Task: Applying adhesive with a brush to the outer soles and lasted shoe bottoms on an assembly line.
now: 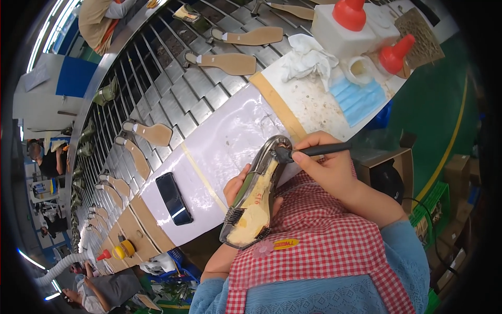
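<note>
A shoe (253,209), its unfinished yellowish underside turned up, is held in front of my chest. My left hand (236,186) is wrapped round its middle, fingers on the far side and part of the hand hidden beneath. Dark strap-like pieces sit along the shoe's toe end, nearest my apron. In my right hand (329,165) is a brush (325,150) with a black handle, pinched between thumb and fingers. The brush's dark tip touches the underside at the heel end.
A slatted metal conveyor (178,86) carries tan soles (227,63) and green shoes (106,92). On the worktable lie a phone (174,199), crumpled white cloth (308,57), a blue face mask (356,97) and red-capped white containers (334,31). An open cardboard box (402,162) stands right; people work far left.
</note>
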Action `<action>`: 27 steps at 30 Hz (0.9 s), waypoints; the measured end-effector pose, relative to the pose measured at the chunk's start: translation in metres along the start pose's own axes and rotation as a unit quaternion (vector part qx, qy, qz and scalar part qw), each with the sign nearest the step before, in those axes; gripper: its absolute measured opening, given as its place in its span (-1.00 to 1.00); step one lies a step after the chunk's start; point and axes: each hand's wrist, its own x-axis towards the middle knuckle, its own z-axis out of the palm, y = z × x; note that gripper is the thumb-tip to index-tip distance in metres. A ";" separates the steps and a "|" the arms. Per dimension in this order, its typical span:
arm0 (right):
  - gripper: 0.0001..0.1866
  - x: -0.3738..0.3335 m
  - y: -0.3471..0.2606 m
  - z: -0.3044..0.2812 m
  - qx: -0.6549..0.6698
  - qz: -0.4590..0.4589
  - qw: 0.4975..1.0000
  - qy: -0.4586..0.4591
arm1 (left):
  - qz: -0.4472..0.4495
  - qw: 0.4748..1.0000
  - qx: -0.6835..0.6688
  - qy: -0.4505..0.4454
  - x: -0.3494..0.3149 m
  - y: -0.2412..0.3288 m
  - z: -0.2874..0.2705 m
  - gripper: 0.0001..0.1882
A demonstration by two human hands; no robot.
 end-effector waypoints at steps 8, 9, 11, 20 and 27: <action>-0.84 -0.007 -0.010 0.002 -0.146 -0.188 0.969 -0.060 | 0.033 0.999 0.028 0.003 0.002 0.004 0.000 -0.06; -0.84 -0.007 -0.009 0.002 -0.145 -0.188 0.970 -0.060 | 0.032 0.999 0.028 0.003 0.001 0.003 0.000 -0.06; -0.85 -0.008 -0.007 0.003 -0.095 -0.121 0.984 -0.088 | 0.012 1.000 0.013 -0.004 0.000 0.001 0.000 -0.06; -0.86 -0.003 -0.010 0.001 0.018 -0.056 0.994 -0.087 | -0.019 0.999 0.038 -0.030 -0.002 0.001 -0.006 -0.03; -0.83 0.002 -0.033 -0.005 0.037 -0.173 0.984 -0.009 | -0.122 0.981 -0.127 0.084 0.002 -0.004 -0.026 -0.50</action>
